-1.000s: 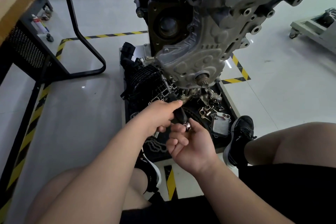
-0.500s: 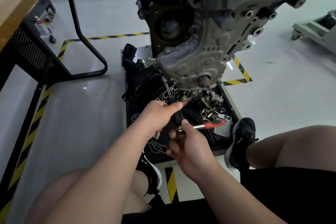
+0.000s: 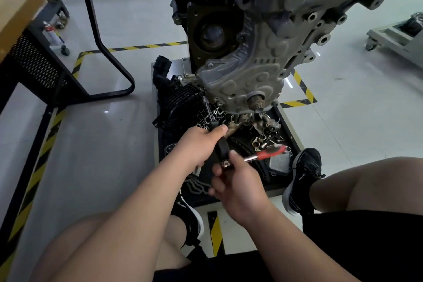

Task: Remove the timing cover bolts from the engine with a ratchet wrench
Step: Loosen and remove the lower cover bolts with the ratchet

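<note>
Fingers [image 3: 218, 130] of our left hand [image 3: 198, 145] grip the black extension [image 3: 221, 147]; our right hand [image 3: 238, 182] pinches the ratchet wrench [image 3: 263, 155], now swung right.

No legible text — none anywhere

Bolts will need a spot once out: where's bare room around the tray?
Bare floor left of the tray, bordered by the table leg and striped tape. Also right of it, past the tape corner toward the cart. The tray is crowded: manifold, chain, loose fittings, with the left hand, right hand and ratchet over its middle.
</note>
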Motion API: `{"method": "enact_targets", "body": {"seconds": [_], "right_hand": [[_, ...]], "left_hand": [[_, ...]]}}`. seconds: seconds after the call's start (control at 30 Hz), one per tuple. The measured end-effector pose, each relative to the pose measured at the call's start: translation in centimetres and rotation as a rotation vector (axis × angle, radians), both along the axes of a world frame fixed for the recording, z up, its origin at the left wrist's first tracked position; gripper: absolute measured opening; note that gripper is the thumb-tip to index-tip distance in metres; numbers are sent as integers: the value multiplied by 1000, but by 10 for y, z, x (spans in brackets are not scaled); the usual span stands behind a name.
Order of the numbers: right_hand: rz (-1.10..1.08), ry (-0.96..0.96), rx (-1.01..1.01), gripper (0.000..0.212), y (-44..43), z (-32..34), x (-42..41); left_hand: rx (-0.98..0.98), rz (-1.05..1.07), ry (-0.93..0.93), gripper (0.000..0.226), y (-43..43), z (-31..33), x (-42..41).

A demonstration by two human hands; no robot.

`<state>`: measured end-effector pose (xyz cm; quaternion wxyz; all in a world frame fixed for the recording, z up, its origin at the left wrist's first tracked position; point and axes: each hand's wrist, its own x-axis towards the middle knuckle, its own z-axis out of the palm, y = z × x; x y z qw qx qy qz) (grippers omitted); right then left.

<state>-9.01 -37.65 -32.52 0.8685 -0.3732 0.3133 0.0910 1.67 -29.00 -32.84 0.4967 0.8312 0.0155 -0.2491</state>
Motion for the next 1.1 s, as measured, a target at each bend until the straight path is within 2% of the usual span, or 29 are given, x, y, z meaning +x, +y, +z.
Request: {"method": "enact_targets", "body": {"seconds": [0.07, 0.13, 0.3, 0.4, 0.47, 0.57, 0.6, 0.63, 0.7, 0.73, 0.8, 0.83, 0.9, 0.97, 1.0, 1.03, 1.1], "right_hand": [[-72, 31, 441, 41, -3, 5, 1], [-101, 49, 599, 50, -3, 6, 2], [16, 94, 527, 47, 0, 4, 2], [75, 138, 501, 55, -1, 4, -3], [82, 125, 530, 59, -2, 5, -6], [48, 98, 511, 57, 2, 6, -7], [34, 98, 424, 57, 3, 6, -7], [28, 96, 253, 57, 4, 4, -7], [95, 50, -317, 57, 0, 1, -8], [171, 8, -654, 55, -4, 2, -9], [402, -33, -1282, 54, -15, 2, -9], [504, -9, -1502, 53, -20, 2, -7], [588, 26, -1690, 52, -23, -1, -4], [582, 22, -1632, 52, -22, -5, -5], [551, -6, -1518, 54, -21, -6, -6], [504, -28, -1343, 56, -21, -7, -7], [356, -9, -836, 57, -18, -7, -7]], "left_hand": [[-32, -10, 70, 52, -2, 1, 1], [-38, -41, 120, 51, -3, 0, 0], [2, -58, 58, 44, -3, -2, -3], [33, -31, 5, 44, 0, 0, -4], [8, -17, -21, 53, -1, 2, -4], [-22, -29, -32, 46, -1, 3, -5], [-26, -25, -37, 46, -1, 5, -5], [-28, -24, -41, 47, 0, 6, -5], [7, -8, -77, 64, 1, 6, -6], [43, 4, -101, 74, 1, 6, -7], [101, 6, -166, 79, 1, 4, -8], [113, -4, -171, 79, 1, 2, -9], [144, -23, -163, 80, -1, -1, -9], [176, -26, -155, 79, -2, -3, -8], [176, -25, -145, 77, -2, -2, -8], [164, -27, -131, 70, -1, -1, -7], [117, -37, -83, 45, 1, 0, -5]]}}
